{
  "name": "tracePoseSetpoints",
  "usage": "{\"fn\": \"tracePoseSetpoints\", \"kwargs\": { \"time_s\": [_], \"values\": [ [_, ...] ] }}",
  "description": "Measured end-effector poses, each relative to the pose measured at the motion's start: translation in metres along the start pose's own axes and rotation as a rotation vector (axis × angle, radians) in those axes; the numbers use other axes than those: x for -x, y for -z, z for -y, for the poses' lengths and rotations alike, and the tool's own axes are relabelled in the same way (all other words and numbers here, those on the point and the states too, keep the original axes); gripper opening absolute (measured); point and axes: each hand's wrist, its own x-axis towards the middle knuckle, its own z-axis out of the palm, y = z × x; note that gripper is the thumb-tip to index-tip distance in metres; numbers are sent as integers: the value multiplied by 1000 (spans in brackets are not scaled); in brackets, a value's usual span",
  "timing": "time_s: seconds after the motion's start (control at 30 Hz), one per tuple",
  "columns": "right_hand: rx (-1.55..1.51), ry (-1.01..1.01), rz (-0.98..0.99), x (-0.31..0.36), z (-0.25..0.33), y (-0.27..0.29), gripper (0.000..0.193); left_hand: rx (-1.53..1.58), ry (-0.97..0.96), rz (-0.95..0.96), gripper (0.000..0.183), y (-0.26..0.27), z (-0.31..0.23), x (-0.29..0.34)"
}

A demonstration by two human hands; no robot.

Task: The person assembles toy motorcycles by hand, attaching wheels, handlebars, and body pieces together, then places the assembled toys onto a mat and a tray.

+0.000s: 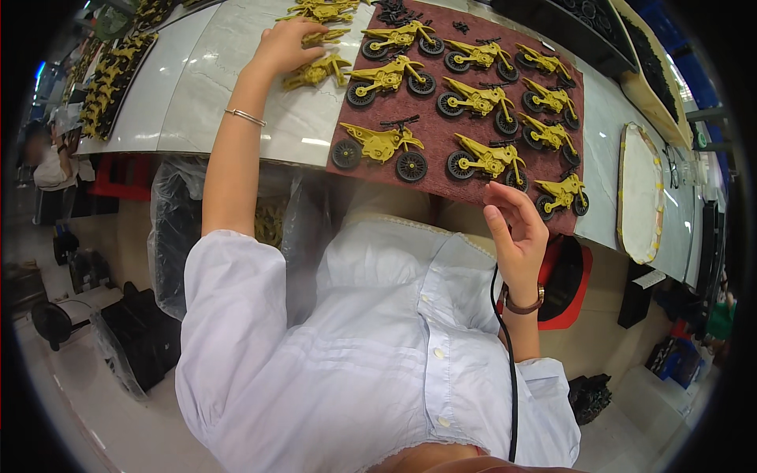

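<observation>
My left hand (pixel 285 47) reaches to the far edge of the table, its thumb and fingers closing around one of the yellow toy motorcycle bodies (pixel 328 37). Another wheelless yellow body (pixel 317 71) lies just nearer, and more (pixel 322 9) lie beyond. Loosely curled, with thumb and fingers apart and nothing between them, my right hand (pixel 516 234) hovers by the mat's front edge. Closest to it is a yellow toy motorcycle with black wheels (pixel 487 160). Several similar motorcycles, including one at the front left (pixel 378 145), stand in rows on the dark red cloth mat (pixel 441 175).
Small black parts (pixel 397 13) are heaped at the mat's far edge. To the right lie a white tray with a yellow-marked rim (pixel 640 193) and a wooden-edged box (pixel 651 71). More yellow and black pieces (pixel 110 87) fill the far left; a clear plastic bag (pixel 177 229) hangs below the table.
</observation>
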Motion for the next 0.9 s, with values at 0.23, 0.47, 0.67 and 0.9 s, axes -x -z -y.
{"fn": "tracePoseSetpoints", "kwargs": {
  "time_s": [0.23,0.47,0.67,0.9],
  "values": [
    [-16,-6,-24,0,-3,2,27,-164,86,31,27,26,-17,-3],
    [70,244,-2,-22,15,-19,42,1585,347,-274,22,76,-146,68],
    [137,329,101,-31,21,-34,47,2018,583,0,24,71,-210,117],
    [329,355,186,-33,28,-31,40,1678,445,188,14,77,-203,127]
  ]
}}
